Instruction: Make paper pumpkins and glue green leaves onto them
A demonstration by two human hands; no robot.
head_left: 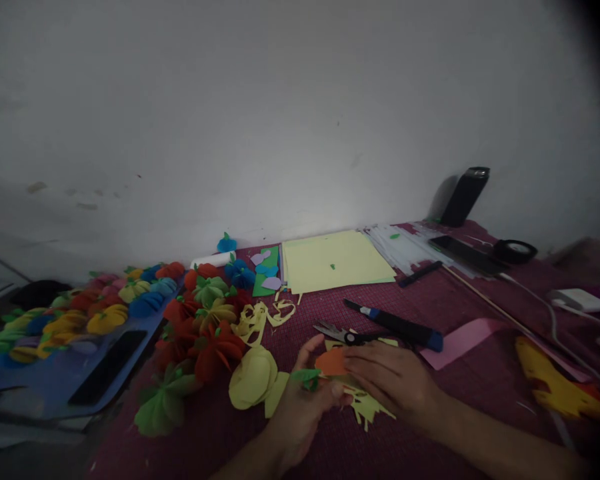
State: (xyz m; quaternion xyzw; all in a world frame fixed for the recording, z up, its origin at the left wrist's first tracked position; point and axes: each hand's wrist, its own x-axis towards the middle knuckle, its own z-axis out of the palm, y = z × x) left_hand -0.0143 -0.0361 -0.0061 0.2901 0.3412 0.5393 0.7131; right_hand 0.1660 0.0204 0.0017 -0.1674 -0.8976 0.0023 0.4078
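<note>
My left hand point(300, 413) and my right hand point(395, 380) meet at the front of the table, closed on a small orange paper piece point(329, 363). Its shape is partly hidden by my fingers. A green paper leaf point(307, 379) with a stem-like part sits at the fingers of my left hand. Pale yellow paper scraps point(367, 405) lie under my hands. Just beyond them are scissors point(351, 337) and a blue-and-black utility knife point(400, 325). Cut pale yellow paper rounds point(253, 379) rest left of my left hand.
Paper pumpkins in several colours point(215, 350) crowd the left, more on a blue board point(130, 357). Yellow sheets point(335, 260) and curled yellow offcuts point(255, 320) lie behind. Rightward are a pink strip point(467, 341), phone point(467, 255), cable, black tape roll point(515, 251) and black bottle point(465, 197).
</note>
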